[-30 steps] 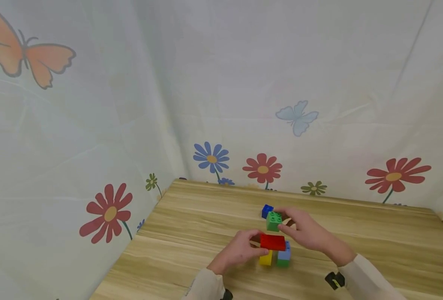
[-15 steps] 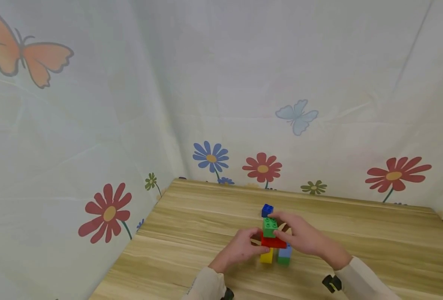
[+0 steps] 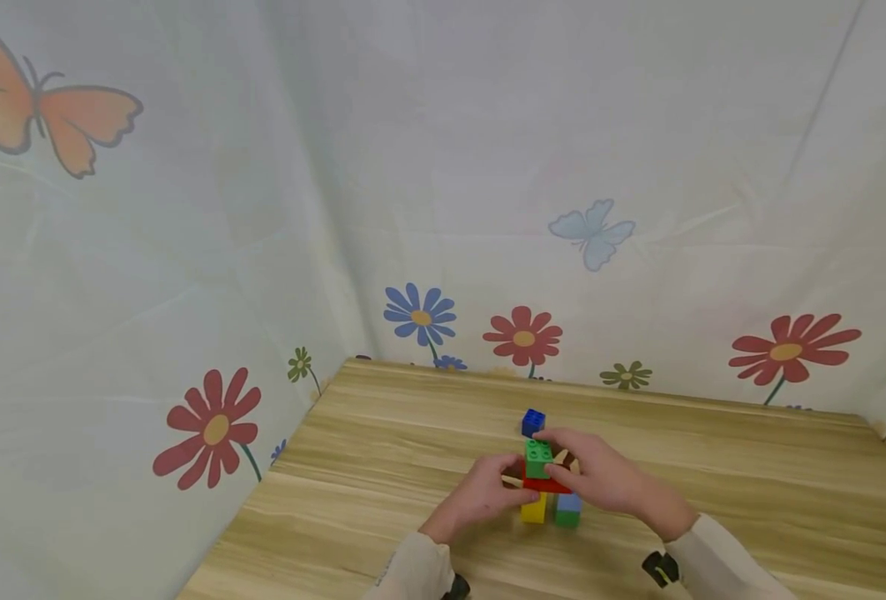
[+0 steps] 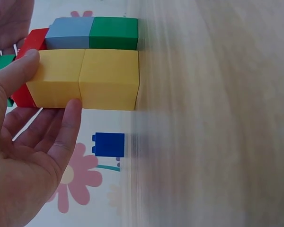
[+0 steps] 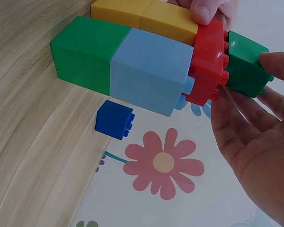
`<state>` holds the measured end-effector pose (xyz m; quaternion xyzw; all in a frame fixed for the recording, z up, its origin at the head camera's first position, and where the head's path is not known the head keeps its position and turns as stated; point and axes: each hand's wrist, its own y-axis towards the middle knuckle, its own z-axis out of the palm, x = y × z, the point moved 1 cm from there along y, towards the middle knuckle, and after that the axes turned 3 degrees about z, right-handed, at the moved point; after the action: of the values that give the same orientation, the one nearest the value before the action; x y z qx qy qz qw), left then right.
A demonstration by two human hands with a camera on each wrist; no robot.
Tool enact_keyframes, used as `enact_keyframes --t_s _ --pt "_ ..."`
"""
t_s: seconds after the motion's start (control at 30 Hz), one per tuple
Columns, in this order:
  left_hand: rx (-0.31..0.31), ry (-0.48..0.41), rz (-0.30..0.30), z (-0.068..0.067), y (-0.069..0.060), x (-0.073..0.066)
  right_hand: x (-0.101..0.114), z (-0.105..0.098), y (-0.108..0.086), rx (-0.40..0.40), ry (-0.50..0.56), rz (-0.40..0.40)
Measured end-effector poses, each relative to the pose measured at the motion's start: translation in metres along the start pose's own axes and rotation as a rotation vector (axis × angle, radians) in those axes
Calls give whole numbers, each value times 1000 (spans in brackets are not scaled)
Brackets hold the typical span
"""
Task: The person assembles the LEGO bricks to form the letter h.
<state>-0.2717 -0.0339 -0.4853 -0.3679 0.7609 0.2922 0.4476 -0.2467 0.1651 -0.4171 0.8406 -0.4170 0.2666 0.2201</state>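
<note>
A red brick point(image 5: 209, 61) lies across two stacks: two yellow bricks point(image 4: 109, 78), and a light blue brick point(image 5: 151, 66) on a green one point(image 5: 87, 53). In the right wrist view the red brick overlaps only part of the light blue brick's studs. My left hand point(image 3: 483, 497) pinches the yellow stack's upper part and red brick between thumb and fingers. A second green brick point(image 3: 538, 458) stands at the red brick's left end on its studded side, gripped by my right hand point(image 3: 611, 473); whether it is pressed fully down I cannot tell.
A dark blue brick point(image 3: 533, 422) stands on the wooden table point(image 3: 412, 417) behind the stacks, close to my right fingertips in the head view. Behind the table hangs a white cloth point(image 3: 443, 167) printed with flowers and butterflies.
My right hand has brought the green brick from behind the red brick, left and toward me, onto its left end. My left hand has stayed nearly still.
</note>
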Motion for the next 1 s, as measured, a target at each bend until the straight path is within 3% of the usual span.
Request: enact_keyframes --t_s 1.0 --pt "11 2 15 0 2 1 -2 10 3 -49 -87 -53"
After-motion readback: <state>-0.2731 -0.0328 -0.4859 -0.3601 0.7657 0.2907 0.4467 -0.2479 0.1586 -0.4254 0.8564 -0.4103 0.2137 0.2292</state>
